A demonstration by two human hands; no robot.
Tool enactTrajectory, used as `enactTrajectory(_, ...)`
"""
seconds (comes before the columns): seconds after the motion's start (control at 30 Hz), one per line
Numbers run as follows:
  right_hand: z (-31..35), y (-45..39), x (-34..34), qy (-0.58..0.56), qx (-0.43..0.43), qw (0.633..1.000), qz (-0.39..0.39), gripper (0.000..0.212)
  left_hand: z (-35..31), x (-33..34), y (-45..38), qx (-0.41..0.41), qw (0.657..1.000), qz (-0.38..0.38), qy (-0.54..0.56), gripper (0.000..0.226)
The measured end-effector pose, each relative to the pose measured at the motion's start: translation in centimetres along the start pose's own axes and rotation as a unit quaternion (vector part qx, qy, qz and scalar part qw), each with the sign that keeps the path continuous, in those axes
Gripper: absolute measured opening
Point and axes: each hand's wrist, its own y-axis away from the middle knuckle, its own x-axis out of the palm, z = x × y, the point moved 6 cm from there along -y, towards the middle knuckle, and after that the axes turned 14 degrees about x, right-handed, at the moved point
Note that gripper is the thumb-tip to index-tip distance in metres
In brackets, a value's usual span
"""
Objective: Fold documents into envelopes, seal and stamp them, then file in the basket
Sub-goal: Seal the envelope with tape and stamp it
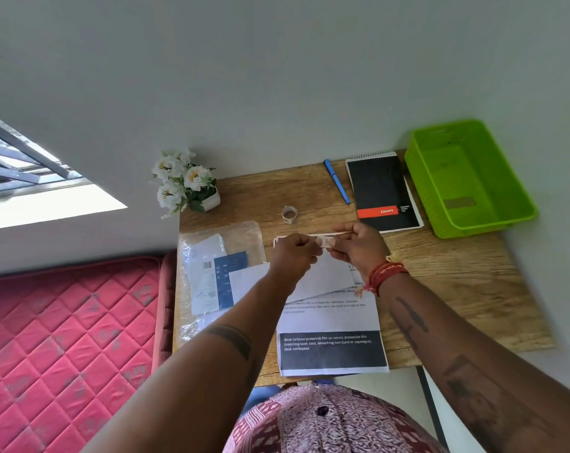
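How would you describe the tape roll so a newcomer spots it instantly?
Start at the wooden desk against the wall, with a flower pot at its far left corner and a green basket at its far right. The tape roll stands on bare wood between them, just beyond the hands. It is the only small clear ring; the nearby blue pen is long and straight.

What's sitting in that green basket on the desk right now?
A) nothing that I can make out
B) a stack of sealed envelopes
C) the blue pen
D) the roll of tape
A: the green basket shows only its bare floor, while the blue pen and the roll of tape lie on the desk outside it.
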Motion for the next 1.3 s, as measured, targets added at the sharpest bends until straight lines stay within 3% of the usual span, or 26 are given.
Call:
enactTrajectory(0.2, -0.9, 0.1, -0.8, 0.040, -0.026, 0.999, -0.026, 0.024, 0.5, 0.9, 0.8, -0.010, 1.000, 0.029, -0.002, 0.018)
enactTrajectory(0.33, -0.5, -0.2, -0.8, 0.158, -0.071, 0.984, -0.043, 0.028, 1.3, 1.8, 1.5, -0.010, 0.998, 0.051, -0.041, 0.012)
enactTrajectory(0.4, -0.6, -0.7, -1.0, 0.169, -0.051, 0.984, -0.028, 0.030, 1.4, 1.9, 1.6, -0.004, 0.998, 0.045, -0.048, 0.010)
enactTrajectory(0.6, -2.6, -1.0, -1.4, 0.002, 0.045, 0.999, 0.024, 0.022, 1.4, 2.3, 0.6, -0.033, 0.998, 0.046, -0.025, 0.017)
enactTrajectory(0.77, -5.0, -1.1, -0.4, -0.157, 0.096, 0.982, -0.041, 0.022, 1.7, 2.9, 0.0, -0.060, 0.998, 0.022, -0.022, 0.012)
enactTrajectory(0.87, -6.0, -1.0, 0.2, -0.185, 0.108, 0.976, -0.051, 0.018, 2.0, 3.2, -0.5, -0.070, 0.997, 0.011, -0.027, 0.012)
enactTrajectory(0.97, -6.4, -1.0, -0.4, -0.124, 0.105, 0.983, -0.088, 0.014, 2.0, 3.4, -1.3, -0.049, 0.994, 0.020, -0.100, 0.015)
enactTrajectory(1.13, -5.3, -1.4, -1.6, 0.072, 0.056, 0.985, -0.144, 0.013, 1.0, 4.0, -2.5, 0.021, 0.969, 0.072, -0.237, 0.021)
enactTrajectory(1.3, -4.4, -2.3, -1.7, 0.171, 0.025, 0.972, -0.161, 0.008, 0.7, 4.0, -3.2, 0.040, 0.956, 0.080, -0.279, 0.022)
